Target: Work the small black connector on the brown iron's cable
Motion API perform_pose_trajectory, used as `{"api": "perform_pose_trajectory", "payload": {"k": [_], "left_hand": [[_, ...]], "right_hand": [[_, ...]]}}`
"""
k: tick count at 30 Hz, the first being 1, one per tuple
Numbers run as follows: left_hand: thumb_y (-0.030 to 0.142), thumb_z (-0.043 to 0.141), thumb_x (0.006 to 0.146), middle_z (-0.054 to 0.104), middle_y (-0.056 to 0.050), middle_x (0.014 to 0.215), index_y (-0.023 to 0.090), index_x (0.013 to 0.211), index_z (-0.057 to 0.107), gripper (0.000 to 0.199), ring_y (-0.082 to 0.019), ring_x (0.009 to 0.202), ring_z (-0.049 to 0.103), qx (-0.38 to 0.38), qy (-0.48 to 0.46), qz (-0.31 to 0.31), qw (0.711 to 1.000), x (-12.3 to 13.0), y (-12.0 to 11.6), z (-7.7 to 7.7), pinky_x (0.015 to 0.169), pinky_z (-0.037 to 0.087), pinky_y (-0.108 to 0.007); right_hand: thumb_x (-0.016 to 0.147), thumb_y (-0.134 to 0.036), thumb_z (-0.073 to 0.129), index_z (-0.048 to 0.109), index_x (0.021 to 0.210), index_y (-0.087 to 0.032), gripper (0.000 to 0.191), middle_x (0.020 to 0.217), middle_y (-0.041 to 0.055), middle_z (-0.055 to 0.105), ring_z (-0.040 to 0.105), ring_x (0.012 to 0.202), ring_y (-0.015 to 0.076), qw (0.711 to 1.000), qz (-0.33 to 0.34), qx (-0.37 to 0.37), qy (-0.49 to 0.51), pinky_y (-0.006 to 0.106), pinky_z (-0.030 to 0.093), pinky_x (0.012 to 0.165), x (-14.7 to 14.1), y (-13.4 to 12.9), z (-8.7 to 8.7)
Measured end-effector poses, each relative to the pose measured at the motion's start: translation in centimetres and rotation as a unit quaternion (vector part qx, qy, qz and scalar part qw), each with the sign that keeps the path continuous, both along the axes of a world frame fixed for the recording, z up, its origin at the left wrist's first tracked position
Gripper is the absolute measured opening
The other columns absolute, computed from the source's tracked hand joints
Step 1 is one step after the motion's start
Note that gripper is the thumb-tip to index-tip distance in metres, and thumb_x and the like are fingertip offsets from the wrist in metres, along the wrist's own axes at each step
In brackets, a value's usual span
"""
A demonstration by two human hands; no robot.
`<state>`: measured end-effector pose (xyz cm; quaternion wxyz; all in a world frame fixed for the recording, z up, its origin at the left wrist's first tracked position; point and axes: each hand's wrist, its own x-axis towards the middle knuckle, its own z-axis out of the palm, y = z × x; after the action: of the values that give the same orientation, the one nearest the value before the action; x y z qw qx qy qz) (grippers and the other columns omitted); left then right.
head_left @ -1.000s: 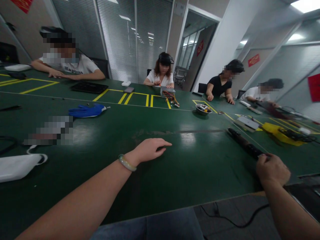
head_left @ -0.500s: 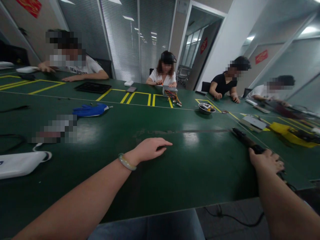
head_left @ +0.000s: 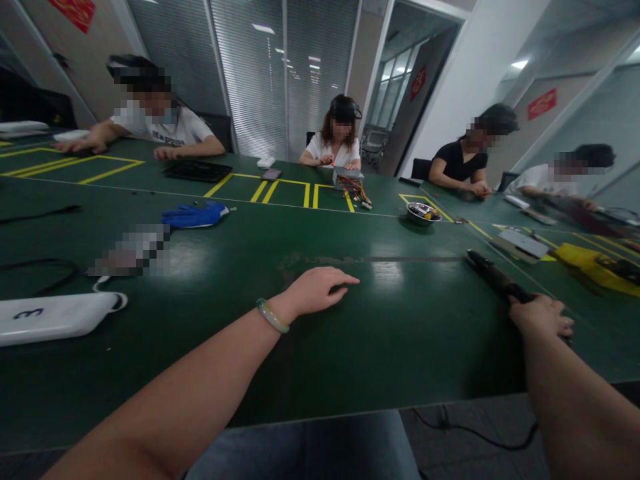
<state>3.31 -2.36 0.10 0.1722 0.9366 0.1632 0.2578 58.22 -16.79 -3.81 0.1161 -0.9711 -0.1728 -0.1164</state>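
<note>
My left hand [head_left: 323,291], with a bangle [head_left: 273,316] on its wrist, rests over the green table [head_left: 380,347]. Its fingers are stretched out with the thumb apart, and it holds nothing. At the right, my right hand [head_left: 543,317] is closed around the near end of a long dark tool, shaped like an electric screwdriver [head_left: 495,275]. The tool lies slantwise with its narrow tip pointing away to the left. My palm and fingers hide its rear end.
A blue glove [head_left: 195,215], a white numbered case [head_left: 55,319] and black cables lie left. Across the table are a black tray [head_left: 197,171], a metal box with wires [head_left: 349,177] and a steel bowl [head_left: 423,213]. A yellow item [head_left: 593,267] lies right. Several people sit opposite.
The view has shifted slightly, so most things sit further right. My right hand's fingers have drawn in more closely around the dark tool. My left hand stays open over the table.
</note>
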Motion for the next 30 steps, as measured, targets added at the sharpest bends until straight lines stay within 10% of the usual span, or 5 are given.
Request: {"api": "perform_pose_trajectory", "payload": {"k": [9, 15, 20, 27, 30], "left_hand": [[0.020, 0.048, 0.093, 0.064, -0.003, 0.122, 0.026, 0.130, 0.055, 0.038, -0.019, 0.116, 0.056, 0.036, -0.018, 0.027, 0.999, -0.3, -0.2, 0.4, 0.103, 0.043, -0.041], [0.023, 0.047, 0.094, 0.055, -0.003, 0.135, 0.026, 0.136, 0.048, 0.042, -0.019, 0.129, 0.046, 0.083, -0.045, 0.125, 0.988, -0.8, 0.0, 0.4, 0.115, 0.030, -0.044], [0.037, 0.038, 0.100, 0.052, -0.006, 0.138, 0.024, 0.139, 0.044, 0.042, -0.021, 0.131, 0.044, 0.079, -0.029, 0.205, 0.975, -1.2, 0.6, -0.1, 0.112, 0.032, -0.043], [0.048, 0.022, 0.102, 0.054, -0.008, 0.136, 0.023, 0.142, 0.040, 0.051, -0.022, 0.123, 0.051, 0.061, 0.024, 0.226, 0.972, -1.6, 0.8, -0.6, 0.099, 0.040, -0.040], [0.047, 0.021, 0.102, 0.053, -0.008, 0.137, 0.024, 0.144, 0.038, 0.051, -0.022, 0.124, 0.050, 0.056, 0.034, 0.226, 0.972, -1.7, 0.7, -0.4, 0.099, 0.039, -0.040]], "right_hand": [[0.089, -0.045, 0.052, 0.050, 0.132, -0.026, 0.047, 0.132, 0.0131, 0.041, 0.041, 0.114, 0.0385, 0.967, 0.255, 0.015, 0.008, 0.054, 0.035, 0.094, -12.5, 8.9, 0.8], [0.092, -0.036, 0.053, 0.051, 0.128, -0.025, 0.039, 0.125, 0.0110, 0.047, 0.045, 0.107, 0.0341, 0.861, 0.509, 0.005, -0.013, 0.049, 0.040, 0.089, -27.2, 14.1, 1.2], [0.094, -0.031, 0.051, 0.046, 0.132, -0.026, 0.039, 0.124, 0.0115, 0.049, 0.045, 0.108, 0.0336, 0.766, 0.642, 0.021, 0.006, 0.049, 0.042, 0.087, -37.7, 13.6, 1.1], [0.088, -0.034, 0.063, 0.037, 0.143, -0.027, 0.061, 0.140, 0.0075, 0.040, 0.038, 0.128, 0.0273, 0.653, 0.742, 0.098, 0.115, 0.046, 0.033, 0.108, -37.6, 11.8, 1.8], [0.092, -0.038, 0.058, 0.038, 0.144, -0.025, 0.058, 0.137, 0.0079, 0.046, 0.046, 0.123, 0.0235, 0.677, 0.705, 0.119, 0.177, 0.039, 0.040, 0.103, -34.5, 11.8, 3.1]]}}
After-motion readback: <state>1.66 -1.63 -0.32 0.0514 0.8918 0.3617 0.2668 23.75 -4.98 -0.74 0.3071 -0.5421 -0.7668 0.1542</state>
